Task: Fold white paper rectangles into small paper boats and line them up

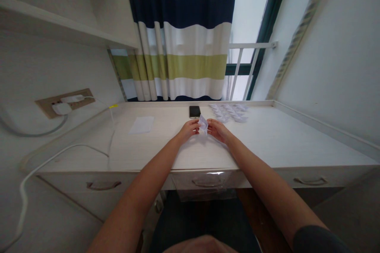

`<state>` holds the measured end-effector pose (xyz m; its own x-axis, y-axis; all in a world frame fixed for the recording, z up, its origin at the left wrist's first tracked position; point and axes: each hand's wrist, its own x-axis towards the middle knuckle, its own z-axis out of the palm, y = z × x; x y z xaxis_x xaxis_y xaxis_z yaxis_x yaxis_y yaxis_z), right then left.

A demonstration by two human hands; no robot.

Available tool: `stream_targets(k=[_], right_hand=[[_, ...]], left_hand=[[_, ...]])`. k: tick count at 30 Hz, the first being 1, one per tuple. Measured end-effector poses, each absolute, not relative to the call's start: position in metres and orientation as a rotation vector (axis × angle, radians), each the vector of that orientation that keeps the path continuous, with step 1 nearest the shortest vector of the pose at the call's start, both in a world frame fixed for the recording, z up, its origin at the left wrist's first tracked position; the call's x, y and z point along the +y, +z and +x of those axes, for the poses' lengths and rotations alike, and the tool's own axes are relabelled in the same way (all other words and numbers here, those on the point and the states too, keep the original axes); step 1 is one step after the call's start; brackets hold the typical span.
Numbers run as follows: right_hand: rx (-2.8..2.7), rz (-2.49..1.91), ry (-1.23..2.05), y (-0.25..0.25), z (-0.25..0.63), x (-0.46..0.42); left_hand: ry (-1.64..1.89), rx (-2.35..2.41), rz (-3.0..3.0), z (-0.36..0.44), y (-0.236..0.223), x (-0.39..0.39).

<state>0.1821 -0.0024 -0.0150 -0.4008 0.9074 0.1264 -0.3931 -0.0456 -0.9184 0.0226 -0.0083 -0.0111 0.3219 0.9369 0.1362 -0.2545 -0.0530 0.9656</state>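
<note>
My left hand (188,131) and my right hand (216,131) meet above the white desk (276,136), both pinching a small folded piece of white paper (203,124) between them. Beyond my hands lies a black smartphone (194,111), face up. Further right, several similar folded paper pieces (227,112) are spread in rows. A flat sheet of white paper (141,125) rests to the left of my left hand, out of its reach of contact.
White cables run from a wall socket panel (65,103) at the left and over the desk's left side. A raised lip edges the desk's back and right. Drawers with curved handles (206,182) sit below its front edge, and a striped curtain (178,35) hangs behind.
</note>
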Motion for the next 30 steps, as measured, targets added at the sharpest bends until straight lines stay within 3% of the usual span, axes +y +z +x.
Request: stream_targets(k=[30], right_hand=[[-1.218,-0.620,1.589,-0.0125,0.1818,-0.0053]], left_hand=[[1.223,0.770,1.194,0.0228,-0.0057,-0.0114]])
